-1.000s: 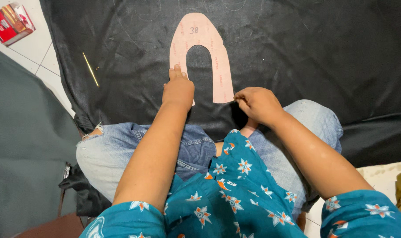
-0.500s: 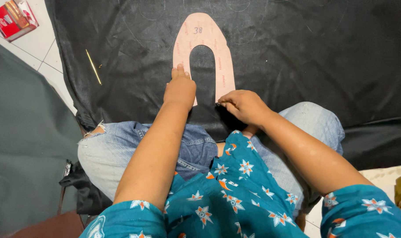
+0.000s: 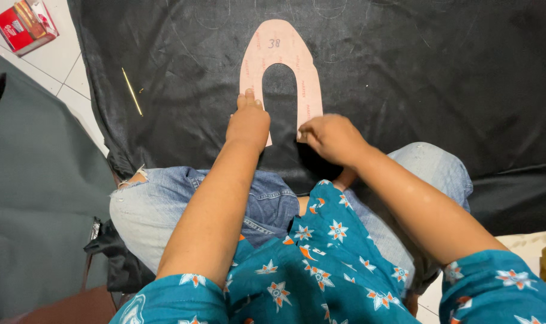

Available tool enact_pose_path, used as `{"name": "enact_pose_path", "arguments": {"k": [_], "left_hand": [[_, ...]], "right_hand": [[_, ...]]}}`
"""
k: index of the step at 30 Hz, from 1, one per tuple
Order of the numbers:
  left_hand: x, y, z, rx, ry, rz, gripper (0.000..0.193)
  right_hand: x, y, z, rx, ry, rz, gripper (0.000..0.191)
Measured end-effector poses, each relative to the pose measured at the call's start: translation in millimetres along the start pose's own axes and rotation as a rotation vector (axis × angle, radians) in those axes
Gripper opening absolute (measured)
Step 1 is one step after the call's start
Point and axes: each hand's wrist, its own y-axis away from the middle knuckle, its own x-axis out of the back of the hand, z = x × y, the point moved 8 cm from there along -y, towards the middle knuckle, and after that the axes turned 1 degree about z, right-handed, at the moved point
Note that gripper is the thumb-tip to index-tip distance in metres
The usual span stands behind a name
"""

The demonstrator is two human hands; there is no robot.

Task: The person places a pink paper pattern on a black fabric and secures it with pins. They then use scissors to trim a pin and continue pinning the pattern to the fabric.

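While we sit on the floor with the black cloth (image 3: 435, 78) spread in front of our knees, the pink card pattern (image 3: 279, 45), a horseshoe shape with its rounded end away from us, lies flat on that cloth, straight ahead and near its front edge. Our left hand (image 3: 249, 123) lies palm down on the pattern's left leg, fingers stretched forward and gripping nothing, simply pressing the card onto the cloth. Our right hand (image 3: 330, 138) sits at the tip of the right leg with its fingers curled in and pinched together at the card's edge. We cannot tell whether it holds a marker or chalk, since the knuckles hide whatever is under them. We judge the step in hand to be work along the outline at the bottom of the right leg, with the card pinned in place by the left hand. Any further move along that edge calls for firm, even pressure from the left hand so the card does not slide on the slippery cloth. A thin yellow stick (image 3: 132, 91) lies on the cloth well to the left, and a red box (image 3: 26, 25) rests on the white tiles beyond it, both out of reach.
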Motion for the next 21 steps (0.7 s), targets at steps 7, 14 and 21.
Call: {"name": "enact_pose_path", "arguments": {"k": [7,14,21], "left_hand": [[0,1,1,-0.001,-0.021,-0.026,0.048],[1,2,1,-0.011,-0.01,-0.04,0.044],[1,0,-4,-0.016,0.011,0.012,0.048]], "right_hand": [[-5,7,-4,0.024,-0.05,-0.021,0.02],[-3,2,-2,0.034,-0.014,0.032,0.02],[28,-31,4,0.076,0.008,0.268,0.022]]}}
